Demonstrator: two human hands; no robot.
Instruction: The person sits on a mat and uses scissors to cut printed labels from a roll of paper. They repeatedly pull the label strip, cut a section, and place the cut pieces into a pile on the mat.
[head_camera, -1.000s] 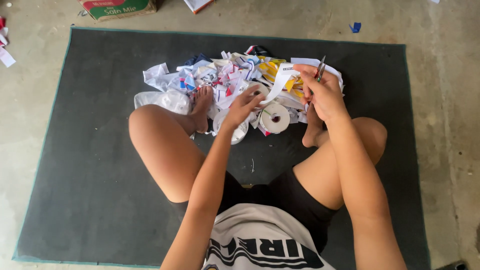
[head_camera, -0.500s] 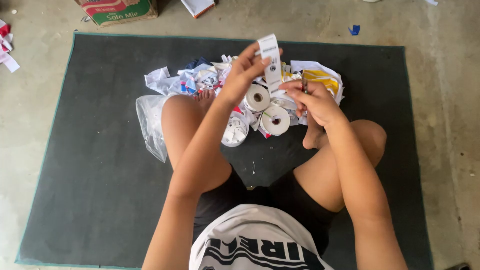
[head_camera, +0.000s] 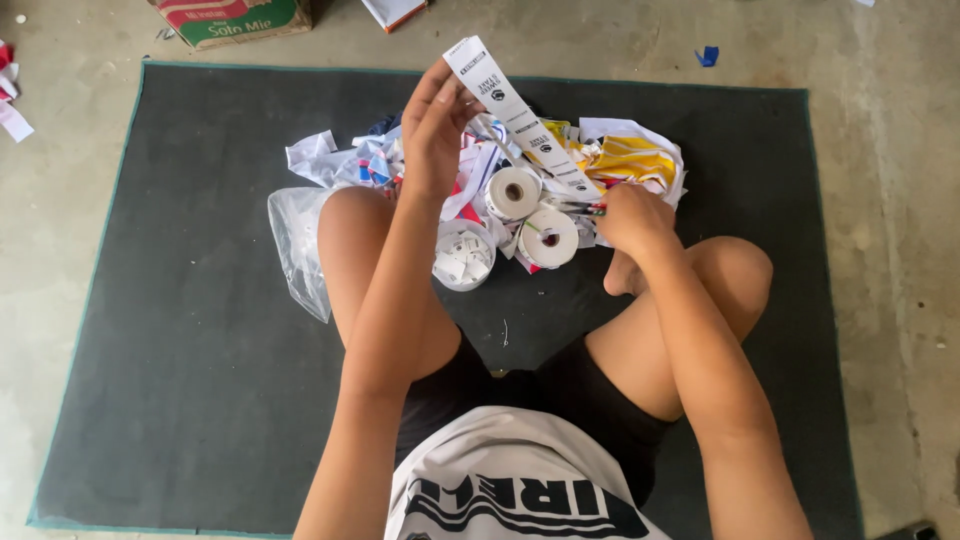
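Your left hand (head_camera: 432, 125) is raised toward twelve o'clock over the heap, fingers closed in a pinch on the upper end of the label strip (head_camera: 520, 115); the strip's free top end sticks out just past your fingertips (head_camera: 452, 88) toward one o'clock. From that pinch the white strip with dark printed blocks runs down toward four o'clock, stretched straight, to your right hand (head_camera: 632, 218). That hand is curled shut low over the pile, and the strip's lower end disappears at its knuckles; whether the fingers clamp the strip itself or a small tool with it, you cannot tell from here. Directly under the strip, between your two hands, lie two white tape rolls (head_camera: 530, 212), touching each other. At seven o'clock from them sits a small round tub (head_camera: 462, 258) of cut white labels, just beside your left knee. The paper scrap heap (head_camera: 620, 155) spreads behind everything on the dark mat (head_camera: 180, 330), with a clear plastic bag (head_camera: 298, 245) at nine o'clock of your left knee.
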